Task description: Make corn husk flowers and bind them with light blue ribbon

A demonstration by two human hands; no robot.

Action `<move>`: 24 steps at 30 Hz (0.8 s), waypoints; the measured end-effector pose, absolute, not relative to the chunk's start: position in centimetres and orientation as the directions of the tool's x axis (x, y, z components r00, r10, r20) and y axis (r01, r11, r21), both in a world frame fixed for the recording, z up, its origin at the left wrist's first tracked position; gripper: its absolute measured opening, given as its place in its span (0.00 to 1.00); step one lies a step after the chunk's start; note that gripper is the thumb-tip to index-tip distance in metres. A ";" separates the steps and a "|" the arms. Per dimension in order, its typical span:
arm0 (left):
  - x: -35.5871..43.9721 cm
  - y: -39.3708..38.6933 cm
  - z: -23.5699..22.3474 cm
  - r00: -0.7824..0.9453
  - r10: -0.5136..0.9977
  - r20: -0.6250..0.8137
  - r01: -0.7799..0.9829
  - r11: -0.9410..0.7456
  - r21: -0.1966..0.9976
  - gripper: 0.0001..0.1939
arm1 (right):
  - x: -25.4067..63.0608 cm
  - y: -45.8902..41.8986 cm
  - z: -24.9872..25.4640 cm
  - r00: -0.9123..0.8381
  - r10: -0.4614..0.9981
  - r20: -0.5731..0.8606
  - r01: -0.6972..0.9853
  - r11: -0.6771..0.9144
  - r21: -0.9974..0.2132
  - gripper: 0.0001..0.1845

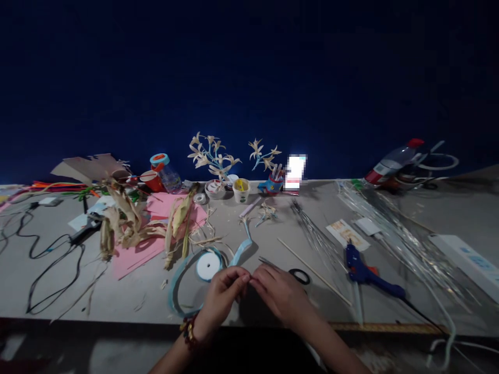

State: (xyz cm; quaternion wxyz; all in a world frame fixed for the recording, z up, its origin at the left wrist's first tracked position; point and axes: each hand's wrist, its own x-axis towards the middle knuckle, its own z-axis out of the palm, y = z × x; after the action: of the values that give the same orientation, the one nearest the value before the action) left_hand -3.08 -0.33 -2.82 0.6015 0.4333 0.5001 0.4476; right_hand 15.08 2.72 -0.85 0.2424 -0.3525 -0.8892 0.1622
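My left hand [225,295] is closed in a pinch above the near part of the table. My right hand [281,296] is pinched too, its fingertips meeting those of the left. Whatever lies between them is too small to make out. Just beyond the left fingers runs a light blue ribbon [242,250]; whether they touch it is unclear. Beside the left hand lies a white-and-blue ribbon spool [209,265], with a loop of blue ribbon around it. Scissors [299,276] lie partly hidden behind my right hand.
Pale husk flowers on blue stems [213,153] stand at the back near small cups [241,193] and a lit phone [295,172]. Dried corn husks [134,228] lie on pink paper [136,255] at left. A blue glue gun [364,275], wires [317,228] and a stick [312,270] lie right.
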 end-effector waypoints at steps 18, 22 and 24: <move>-3.5 -0.3 -1.8 0.118 0.946 -0.301 -0.439 0.322 0.839 0.17 | 15.6 3.6 -1.6 -0.517 0.634 0.575 0.391 0.773 -0.500 0.11; -3.7 0.0 -2.0 0.112 0.952 -0.284 -0.413 0.305 0.858 0.17 | 15.8 3.4 -1.3 -0.493 0.762 0.420 0.355 0.616 -0.703 0.12; -3.7 0.0 -2.1 0.126 0.956 -0.265 -0.396 0.293 0.870 0.16 | 15.5 3.5 -1.4 -0.493 0.779 0.387 0.342 0.582 -0.738 0.11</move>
State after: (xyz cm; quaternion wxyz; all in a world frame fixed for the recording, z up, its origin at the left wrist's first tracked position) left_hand -3.69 0.00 -2.07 0.6772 0.3229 0.4337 0.4990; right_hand 15.49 3.48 -1.43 0.3659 -0.3457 -0.8107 0.2990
